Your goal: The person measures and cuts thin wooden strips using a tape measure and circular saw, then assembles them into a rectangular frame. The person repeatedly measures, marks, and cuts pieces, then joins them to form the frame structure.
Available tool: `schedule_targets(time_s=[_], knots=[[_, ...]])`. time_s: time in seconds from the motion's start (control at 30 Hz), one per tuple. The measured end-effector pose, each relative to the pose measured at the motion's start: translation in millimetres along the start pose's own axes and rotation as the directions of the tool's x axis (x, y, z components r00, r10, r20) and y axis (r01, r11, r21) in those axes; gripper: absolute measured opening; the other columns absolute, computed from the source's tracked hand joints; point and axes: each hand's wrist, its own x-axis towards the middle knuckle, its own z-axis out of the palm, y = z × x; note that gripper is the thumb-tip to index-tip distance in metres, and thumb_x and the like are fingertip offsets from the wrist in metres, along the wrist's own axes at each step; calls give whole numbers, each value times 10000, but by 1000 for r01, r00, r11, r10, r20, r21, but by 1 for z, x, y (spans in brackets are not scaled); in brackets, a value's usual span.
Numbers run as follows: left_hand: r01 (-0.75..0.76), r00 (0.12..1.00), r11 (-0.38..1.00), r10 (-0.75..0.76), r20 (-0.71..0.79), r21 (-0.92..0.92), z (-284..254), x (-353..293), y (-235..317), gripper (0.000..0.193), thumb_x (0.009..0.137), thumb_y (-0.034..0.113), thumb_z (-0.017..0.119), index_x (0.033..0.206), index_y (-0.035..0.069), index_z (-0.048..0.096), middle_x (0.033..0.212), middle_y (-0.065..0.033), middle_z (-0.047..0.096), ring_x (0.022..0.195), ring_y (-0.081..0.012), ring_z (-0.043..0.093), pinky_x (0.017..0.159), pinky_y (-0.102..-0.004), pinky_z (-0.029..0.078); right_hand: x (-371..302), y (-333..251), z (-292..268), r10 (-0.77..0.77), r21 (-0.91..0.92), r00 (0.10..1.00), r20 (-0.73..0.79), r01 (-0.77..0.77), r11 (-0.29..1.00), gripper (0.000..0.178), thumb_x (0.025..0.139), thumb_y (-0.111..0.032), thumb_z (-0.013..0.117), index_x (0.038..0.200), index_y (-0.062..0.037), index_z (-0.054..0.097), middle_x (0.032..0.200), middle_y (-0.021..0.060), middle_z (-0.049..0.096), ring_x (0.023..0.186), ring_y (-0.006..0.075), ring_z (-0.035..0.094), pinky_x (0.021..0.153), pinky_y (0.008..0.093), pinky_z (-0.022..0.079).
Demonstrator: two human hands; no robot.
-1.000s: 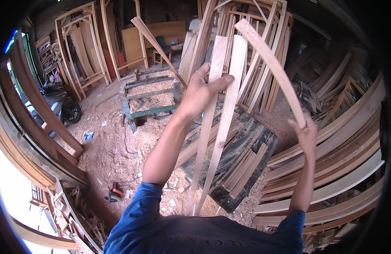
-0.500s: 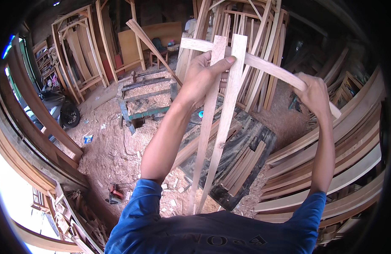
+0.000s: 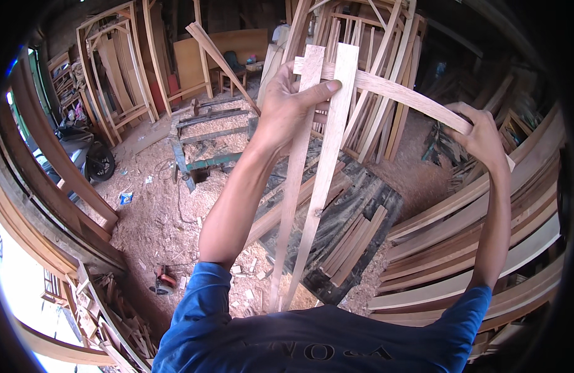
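Two long wooden strips, a left one (image 3: pixel 297 143) and a right one (image 3: pixel 329 158), stand side by side before me, their lower ends close to my shirt. My left hand (image 3: pixel 286 102) grips them near the top, its thumb pressed on the right strip and its other fingers mostly hidden behind. Behind both strips runs a crosswise wooden strip (image 3: pixel 411 99), its short left end showing just past the left strip. Out to the right, my right hand (image 3: pixel 480 132) is closed round that crosswise strip near its right end, which sticks out beyond the hand.
Below lies a dark work surface (image 3: pixel 377 199) with several cut wood pieces (image 3: pixel 354 245). Long boards (image 3: pixel 461 248) are stacked at right. A metal frame (image 3: pixel 212 163), a power tool (image 3: pixel 165 280) and a motorcycle (image 3: pixel 82 152) stand left among sawdust. Wooden frames (image 3: pixel 116 74) lean at the back.
My right hand has moved right, drawing the crosswise strip with it, so less of its left end shows past the upright strips. My left hand and both uprights have shifted slightly left.
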Motion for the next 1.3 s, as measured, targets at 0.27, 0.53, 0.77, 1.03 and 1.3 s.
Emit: schedule_targets(time_s=[0.27, 0.53, 0.77, 1.03, 1.3], knots=[[-35, 997, 999, 37, 63, -29, 24, -4, 2, 583, 867, 85, 734, 1307, -22, 367, 1010, -168, 685, 749, -181, 698, 554, -278, 582, 34, -44, 19, -176, 118, 975, 138, 160, 980, 481, 795, -224, 679, 1220, -12, 603, 945, 202, 697, 869, 303, 664, 872, 387, 498], [-20, 998, 998, 23, 61, -53, 26, -5, 6, 523, 887, 32, 689, 1301, -1, 371, 1044, -149, 676, 821, -182, 699, 576, -277, 601, 73, -76, 8, -91, 389, 948, 306, -37, 920, 575, 947, -527, 514, 1260, -50, 584, 716, 85, 602, 507, 128, 531, 512, 288, 452], [47, 989, 999, -48, 137, 8, 26, -2, 9, 485, 895, 70, 702, 1266, -23, 404, 1085, -155, 671, 883, -189, 699, 632, -290, 609, 86, -112, 26, -20, 273, 962, 271, -57, 960, 553, 968, -554, 530, 1133, -40, 647, 610, 15, 502, 460, 86, 468, 451, 281, 399], [-30, 993, 1000, 30, 112, 2, 15, 8, 12, 422, 937, 152, 672, 1277, -41, 513, 1000, -102, 688, 875, -125, 648, 782, -268, 535, 79, -108, 30, -55, 323, 988, 147, 5, 946, 572, 945, -563, 556, 1044, -5, 635, 678, 61, 549, 549, 129, 529, 521, 305, 420], [39, 988, 998, -32, 151, -43, 16, 8, 19, 336, 995, 192, 574, 1256, -17, 546, 962, -72, 682, 779, -86, 596, 704, -240, 505, 91, -88, 34, -214, 227, 974, 67, 194, 954, 532, 974, -528, 527, 958, -5, 622, 641, 38, 508, 572, 121, 511, 560, 322, 432]])
